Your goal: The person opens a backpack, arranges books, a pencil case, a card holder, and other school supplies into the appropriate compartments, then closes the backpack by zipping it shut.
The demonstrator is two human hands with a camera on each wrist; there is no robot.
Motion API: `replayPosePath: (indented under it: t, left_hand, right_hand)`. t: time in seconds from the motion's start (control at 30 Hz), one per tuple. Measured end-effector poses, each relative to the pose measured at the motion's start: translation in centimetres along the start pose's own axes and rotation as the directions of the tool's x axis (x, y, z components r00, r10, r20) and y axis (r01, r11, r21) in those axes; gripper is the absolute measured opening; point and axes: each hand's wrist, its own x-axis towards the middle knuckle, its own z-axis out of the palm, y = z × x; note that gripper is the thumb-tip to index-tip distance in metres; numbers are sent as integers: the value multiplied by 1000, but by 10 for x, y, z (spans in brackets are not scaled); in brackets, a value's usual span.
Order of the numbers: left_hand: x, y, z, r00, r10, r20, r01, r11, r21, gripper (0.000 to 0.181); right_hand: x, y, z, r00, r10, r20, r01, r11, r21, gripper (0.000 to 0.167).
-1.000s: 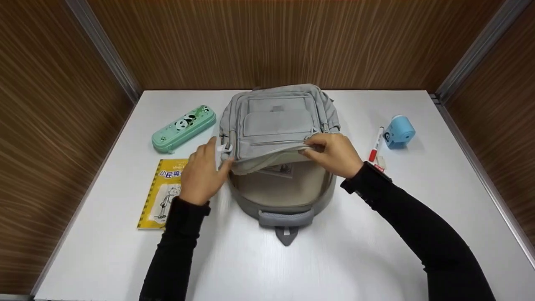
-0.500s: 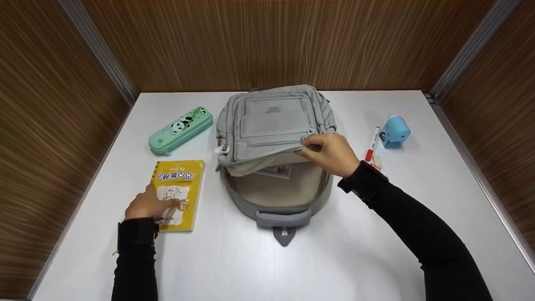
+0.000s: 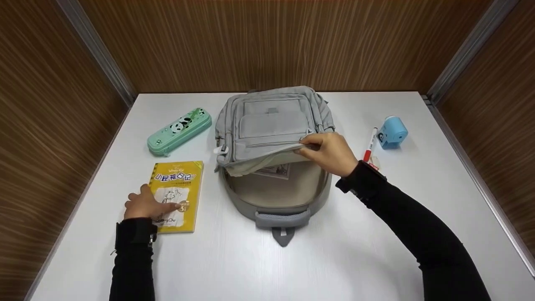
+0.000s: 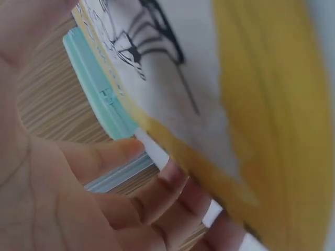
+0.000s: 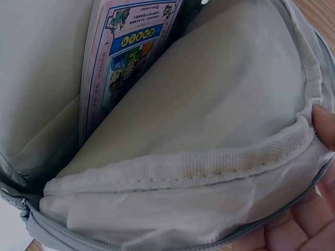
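A grey backpack (image 3: pixel 273 121) lies open in the middle of the table, its top handle toward the near side. My right hand (image 3: pixel 328 152) pinches the edge of the front panel (image 3: pixel 267 158) and holds it up; the right wrist view shows fingers (image 5: pixel 298 225) on the outside and the thumb inside. Within the bag stands a printed booklet (image 5: pixel 133 49), partly hidden. To the left, my left hand (image 3: pixel 146 205) grips a yellow book (image 3: pixel 190 200) lying flat, thumb across the cover and fingers (image 4: pixel 162 185) at its left edge.
A green panda pencil case (image 3: pixel 179 131) lies behind the book. Right of the bag are a blue panda-printed device (image 3: pixel 393 132), a white marker with a red cap (image 3: pixel 370 145) and an eraser (image 3: pixel 375 163). Wood-patterned panels (image 3: pixel 271 46) border the table's back and sides.
My left hand has left the bag's left side and come down on the yellow book's left edge. The right hand keeps its hold on the panel. The head view has shifted slightly.
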Motion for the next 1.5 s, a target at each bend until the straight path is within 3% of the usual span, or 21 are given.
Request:
replayPosePath:
  t: [0.1, 0.23, 0.37, 0.5, 0.6, 0.7, 0.87, 1.0, 1.1, 1.2, 1.27, 1.4, 1.5]
  left_hand:
    - [3, -3, -3, 1000, -20, 16, 20, 1000, 1, 116]
    - [7, -10, -7, 1000, 23, 10, -23, 1000, -8, 95]
    - [8, -19, -9, 995, 93, 19, -90, 987, -132, 75]
    - [4, -22, -9, 989, 141, 40, -126, 955, -268, 65]
    - [0, -23, -9, 984, 176, 6, -164, 930, -328, 56]
    - [-6, -22, -6, 969, 237, -73, -248, 901, -357, 50]
    - [-20, -13, -1, 918, 343, -198, -393, 848, -355, 49]
    - [-33, -2, -3, 895, 358, -266, -441, 795, -416, 49]
    - [-43, 4, -8, 889, 361, -281, -457, 731, -507, 49]
    - [-50, 5, -15, 887, 376, -267, -459, 668, -585, 46]
    - [-54, 3, -19, 887, 393, -245, -454, 638, -621, 44]
    - [-59, -4, -24, 888, 430, -162, -418, 612, -671, 41]
    - [-62, -2, -20, 875, 480, -59, -372, 589, -718, 41]
  right_hand:
    - [0, 0, 0, 1000, 1, -6, -1, 1000, -1, 9]
    - [1, -1, 0, 1000, 9, -12, -9, 1000, 3, 10]
    - [2, -1, 1, 1000, 23, -15, -23, 1000, 7, 9]
    - [3, -1, 1, 999, 37, -14, -37, 999, 11, 8]
    - [5, -1, 1, 999, 45, -25, -44, 999, 19, 8]
    - [8, -2, 0, 997, 54, -52, -52, 998, 31, 8]
    - [13, -2, -1, 992, 53, -119, -48, 998, 45, 8]
    - [18, -3, -1, 986, 49, -161, -42, 998, 47, 10]
    - [22, -3, -2, 981, 53, -184, -42, 997, 64, 11]
    - [25, -2, -4, 977, 62, -205, -46, 996, 82, 11]
    - [28, -2, -4, 974, 69, -218, -49, 994, 95, 10]
    - [32, -2, -4, 966, 79, -245, -53, 992, 112, 7]
    - [34, -2, -3, 963, 85, -257, -57, 992, 115, 7]
